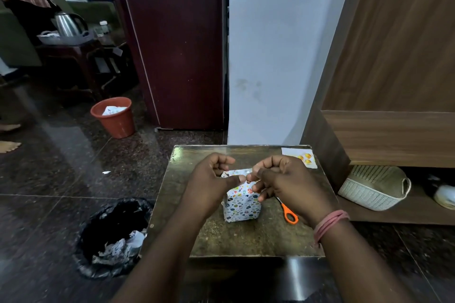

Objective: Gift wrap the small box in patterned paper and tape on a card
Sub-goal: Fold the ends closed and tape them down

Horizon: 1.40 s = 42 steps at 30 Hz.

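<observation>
The wrapped box stands upright near the middle of the small dark surface, its near face already covered in egg-patterned paper. Both my hands are up at its top end. My left hand has the thumb laid across the top edge with the other fingers curled above it, so it seems to be pinching the paper flap there. My right hand is curled too, fingertips meeting at the same spot; whether it pinches the paper or a bit of tape I cannot tell, since my knuckles hide it.

The risk I see is at that top fold. If I pull the flap unevenly, the thin paper could tear at the corner or crease askew, leaving the box showing through. The box is tall and stands on a small base, so a sideways tug from either hand could tip it over. If tape is between my fingers, it may stick to itself before it reaches the paper.

The orange-handled scissors lie just beside the box under my right wrist; a careless drop of that arm could knock them off the surface. The card sits at the far right corner, close to the edge, and could slide off if bumped.
</observation>
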{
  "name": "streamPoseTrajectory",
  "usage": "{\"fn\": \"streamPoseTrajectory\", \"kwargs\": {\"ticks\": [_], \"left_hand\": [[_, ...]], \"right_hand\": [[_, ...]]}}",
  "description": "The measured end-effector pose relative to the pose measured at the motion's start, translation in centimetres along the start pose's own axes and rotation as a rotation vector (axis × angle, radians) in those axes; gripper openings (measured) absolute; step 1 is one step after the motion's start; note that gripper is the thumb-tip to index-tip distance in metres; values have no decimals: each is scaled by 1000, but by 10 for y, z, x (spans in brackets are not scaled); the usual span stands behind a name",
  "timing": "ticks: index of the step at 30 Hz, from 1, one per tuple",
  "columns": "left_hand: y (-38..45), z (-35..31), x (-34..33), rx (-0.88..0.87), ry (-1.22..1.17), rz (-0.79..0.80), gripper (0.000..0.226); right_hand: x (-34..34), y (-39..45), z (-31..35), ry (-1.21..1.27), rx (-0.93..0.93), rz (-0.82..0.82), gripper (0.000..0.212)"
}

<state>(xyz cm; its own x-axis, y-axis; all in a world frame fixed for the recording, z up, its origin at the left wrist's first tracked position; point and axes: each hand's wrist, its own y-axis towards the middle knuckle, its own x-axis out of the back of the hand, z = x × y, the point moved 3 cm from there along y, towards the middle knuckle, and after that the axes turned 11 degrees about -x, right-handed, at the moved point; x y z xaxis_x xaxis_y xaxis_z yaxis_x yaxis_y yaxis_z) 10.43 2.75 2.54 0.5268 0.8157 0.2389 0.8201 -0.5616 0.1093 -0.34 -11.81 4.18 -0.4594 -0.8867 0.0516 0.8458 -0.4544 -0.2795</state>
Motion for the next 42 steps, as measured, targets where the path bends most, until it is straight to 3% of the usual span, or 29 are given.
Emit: {"fn": "streamPoseTrajectory", "kwargs": {"ticks": [7, 11, 16, 24, 42], "left_hand": [[-2, 8, -5, 182, -280, 13, 25], [-2, 5, -6, 200, -359, -18, 24], [-2, 7, -7, 200, -351, -37, 22], [-2, 7, -8, 210, -322, -59, 14], [-3, 6, -8, 200, -285, -76, 22]], "right_hand": [[-3, 4, 4, -85, -51, 20, 9], [-7, 11, 9, -310, -55, -13, 12], [-15, 13, 19, -432, -115, -31, 15], [-26, 21, 52, -764, -271, 104, 16], [-40, 24, 53, -1018, -237, 29, 14]]}}
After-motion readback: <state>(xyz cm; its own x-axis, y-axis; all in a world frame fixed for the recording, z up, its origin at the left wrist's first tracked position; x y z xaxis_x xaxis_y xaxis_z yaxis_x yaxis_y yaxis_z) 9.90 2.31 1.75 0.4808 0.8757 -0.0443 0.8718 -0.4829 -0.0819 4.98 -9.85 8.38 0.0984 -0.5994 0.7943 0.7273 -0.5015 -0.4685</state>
